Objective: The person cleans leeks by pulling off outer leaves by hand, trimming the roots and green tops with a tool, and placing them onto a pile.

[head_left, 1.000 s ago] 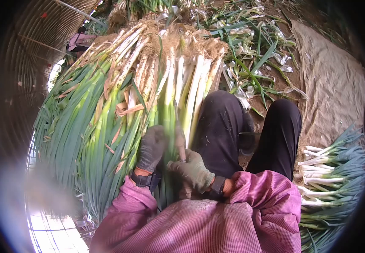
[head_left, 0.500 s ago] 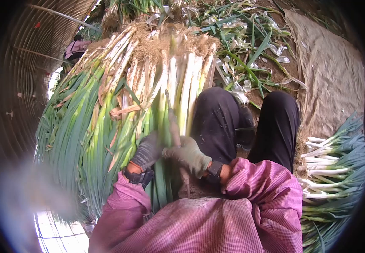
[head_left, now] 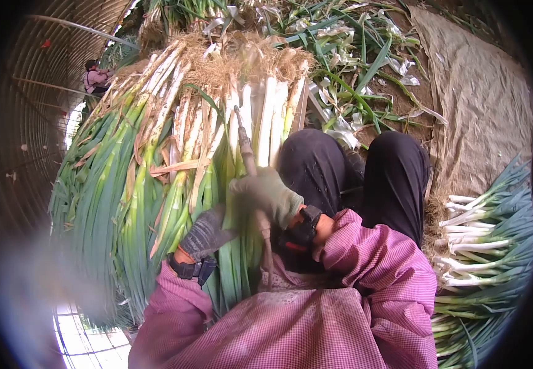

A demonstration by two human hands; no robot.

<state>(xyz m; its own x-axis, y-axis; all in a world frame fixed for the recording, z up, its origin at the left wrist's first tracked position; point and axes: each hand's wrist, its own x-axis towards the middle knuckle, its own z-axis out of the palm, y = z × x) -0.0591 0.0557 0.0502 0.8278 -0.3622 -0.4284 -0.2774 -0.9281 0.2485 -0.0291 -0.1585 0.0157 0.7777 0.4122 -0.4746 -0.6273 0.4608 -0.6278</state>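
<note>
My right hand (head_left: 269, 195), in a pale gloved covering, is closed around a slim metal-tipped wand (head_left: 246, 147). The wand's thin tip points up over the white stalks, and a narrow hose or tube (head_left: 267, 258) runs from it down to my lap. To the left and lower, my left hand (head_left: 205, 235) wears a dark grey glove. It rests on the green leaves with thumb and fingers apart; some fingertips are blurred. Beneath both hands lies a large pile of long green onions (head_left: 137, 160), their rooty ends away from me.
Trimmed green onions (head_left: 472, 246) lie stacked at the right, beside a beige cloth (head_left: 469, 104). Loose leaf scraps (head_left: 365, 67) cover the ground ahead. My knees (head_left: 396, 178) rise close to the pile. Another person (head_left: 96, 78) is far off at the upper left.
My hands have drawn apart: the left moved down over the leaves, while the right shifted slightly up with the wand. The wand's tip now lies a little higher and further left.
</note>
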